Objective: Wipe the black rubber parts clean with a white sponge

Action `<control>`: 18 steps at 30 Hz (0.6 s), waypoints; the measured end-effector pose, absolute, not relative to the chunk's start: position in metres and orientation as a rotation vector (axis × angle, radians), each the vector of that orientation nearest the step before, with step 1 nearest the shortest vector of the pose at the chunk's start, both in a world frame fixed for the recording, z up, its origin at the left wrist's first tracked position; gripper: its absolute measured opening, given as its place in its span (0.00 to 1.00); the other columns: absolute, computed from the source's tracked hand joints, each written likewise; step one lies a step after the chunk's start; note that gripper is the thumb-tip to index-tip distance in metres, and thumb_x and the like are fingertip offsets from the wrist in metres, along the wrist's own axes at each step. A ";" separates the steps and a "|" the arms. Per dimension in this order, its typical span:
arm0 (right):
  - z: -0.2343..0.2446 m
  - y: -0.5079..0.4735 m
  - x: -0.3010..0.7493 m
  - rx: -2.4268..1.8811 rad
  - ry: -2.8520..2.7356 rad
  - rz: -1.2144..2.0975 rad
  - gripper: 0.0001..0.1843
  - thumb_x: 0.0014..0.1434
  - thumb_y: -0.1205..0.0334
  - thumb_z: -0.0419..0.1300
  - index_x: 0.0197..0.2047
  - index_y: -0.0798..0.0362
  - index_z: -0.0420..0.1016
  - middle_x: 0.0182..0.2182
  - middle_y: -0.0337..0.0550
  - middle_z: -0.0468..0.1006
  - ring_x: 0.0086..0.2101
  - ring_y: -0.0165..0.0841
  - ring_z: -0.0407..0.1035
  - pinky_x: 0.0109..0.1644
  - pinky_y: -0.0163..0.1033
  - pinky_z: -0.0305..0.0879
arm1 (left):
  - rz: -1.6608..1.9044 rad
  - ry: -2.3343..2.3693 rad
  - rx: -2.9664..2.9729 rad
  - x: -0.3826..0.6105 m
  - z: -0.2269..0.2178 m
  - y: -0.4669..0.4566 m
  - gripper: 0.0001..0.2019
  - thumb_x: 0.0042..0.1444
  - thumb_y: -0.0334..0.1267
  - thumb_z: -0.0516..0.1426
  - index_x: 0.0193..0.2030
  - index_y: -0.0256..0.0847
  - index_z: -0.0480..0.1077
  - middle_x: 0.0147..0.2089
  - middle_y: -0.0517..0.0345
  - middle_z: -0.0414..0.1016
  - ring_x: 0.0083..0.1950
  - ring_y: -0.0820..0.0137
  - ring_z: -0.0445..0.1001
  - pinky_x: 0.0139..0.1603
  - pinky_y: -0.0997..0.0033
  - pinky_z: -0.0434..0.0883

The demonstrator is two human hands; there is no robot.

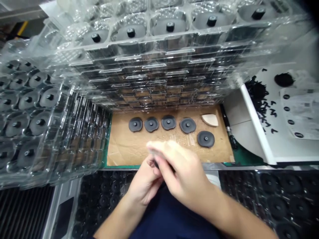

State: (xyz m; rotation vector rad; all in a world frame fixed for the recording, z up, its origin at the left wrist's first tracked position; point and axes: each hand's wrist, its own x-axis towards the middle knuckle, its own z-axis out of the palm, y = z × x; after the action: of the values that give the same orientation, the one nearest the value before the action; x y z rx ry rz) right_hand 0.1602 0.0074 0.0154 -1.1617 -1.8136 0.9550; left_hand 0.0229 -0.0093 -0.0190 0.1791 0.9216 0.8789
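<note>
My left hand (144,182) and my right hand (179,172) meet at the near edge of a brown board (124,146). The left fingers curl round a small dark part that is mostly hidden. My right hand lies over it, fingers blurred by motion and pressed toward the same part. Several dark round discs with a centre hub lie on the board: a row of them (151,124) and one more (205,138) to the right. A pale wedge-shaped piece (210,119) rests beside them.
Tall stacks of clear plastic trays (159,66) holding discs rise behind the board, and another stack (37,126) stands on the left. A white tray (274,109) with small black scraps sits at the right. Dark trays of discs (286,205) lie below the table edge.
</note>
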 end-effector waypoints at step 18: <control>0.034 0.002 0.160 -1.302 -2.166 0.741 0.14 0.62 0.72 0.50 0.47 0.56 0.72 0.34 0.44 0.77 0.32 0.32 0.67 0.36 0.38 0.60 | 0.927 0.827 0.139 -0.006 -0.011 -0.014 0.31 0.25 0.41 0.72 0.43 0.44 0.77 0.42 0.60 0.78 0.45 0.70 0.74 0.48 0.78 0.68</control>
State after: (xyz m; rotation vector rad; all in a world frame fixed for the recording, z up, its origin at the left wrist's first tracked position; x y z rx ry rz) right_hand 0.1600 0.0016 0.0335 -1.3024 -2.1657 0.7409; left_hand -0.0063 -0.0140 -0.0108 0.1394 0.8268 0.9266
